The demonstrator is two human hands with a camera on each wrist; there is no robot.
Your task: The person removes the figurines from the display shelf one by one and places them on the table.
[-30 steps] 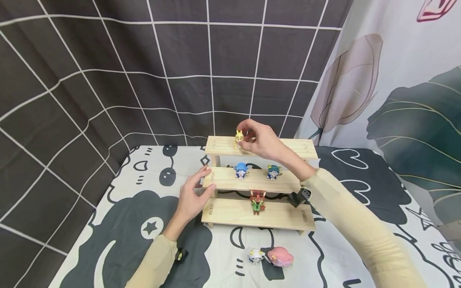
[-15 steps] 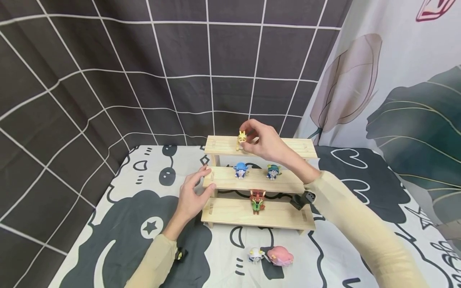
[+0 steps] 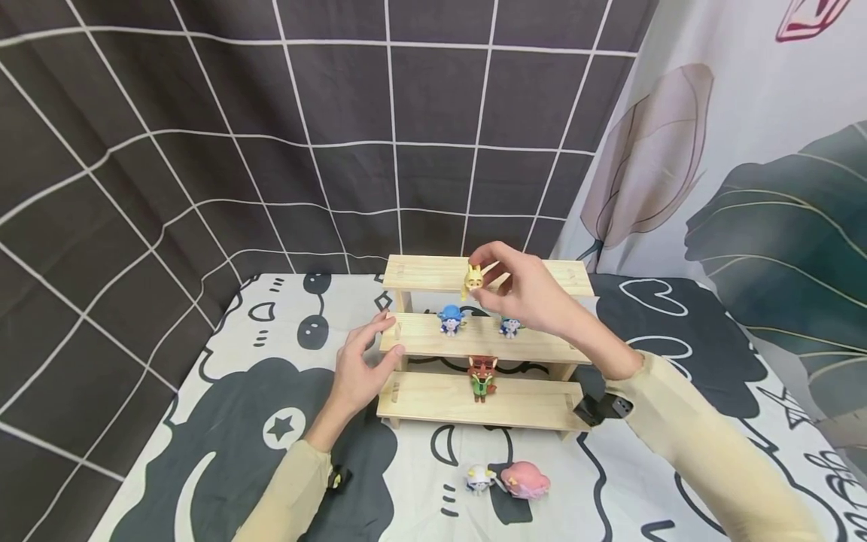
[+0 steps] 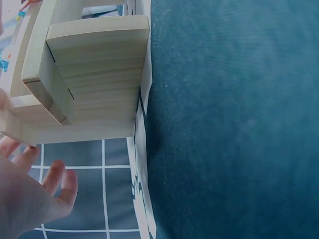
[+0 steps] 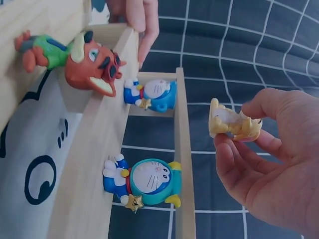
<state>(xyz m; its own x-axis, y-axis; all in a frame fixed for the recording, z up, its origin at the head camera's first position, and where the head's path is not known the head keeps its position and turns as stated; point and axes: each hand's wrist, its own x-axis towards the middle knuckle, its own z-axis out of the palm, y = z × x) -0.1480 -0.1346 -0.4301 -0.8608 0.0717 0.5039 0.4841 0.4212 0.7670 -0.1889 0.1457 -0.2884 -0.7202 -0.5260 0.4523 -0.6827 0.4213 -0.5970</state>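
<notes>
My right hand [image 3: 524, 290] pinches a small yellow figurine with upright ears [image 3: 473, 280] between thumb and fingers. In the right wrist view the yellow figurine [image 5: 232, 122] lies tilted in the fingertips, apart from the shelf boards. My left hand [image 3: 362, 365] holds the left end of the middle board of a three-step wooden display shelf [image 3: 420, 406], thumb at the front; its other fingers spread loosely in the left wrist view. On the middle board sit a blue-hooded cat figurine [image 3: 450, 320] and a teal-hooded one [image 5: 149, 181]. A red fox figurine in green [image 3: 482, 379] stands on the lowest board.
On the patterned cloth [image 3: 420, 489] in front of the shelf lie a white figurine [image 3: 479, 479] and a pink rounded figurine [image 3: 524, 480]. A dark grid curtain [image 3: 433, 181] hangs close behind, with a leaf-print curtain [image 3: 745, 188] at the right.
My right hand has lifted the yellow figurine off the top board and brought it right and toward me, partly covering the teal-hooded figurine. The left hand stays on the shelf.
</notes>
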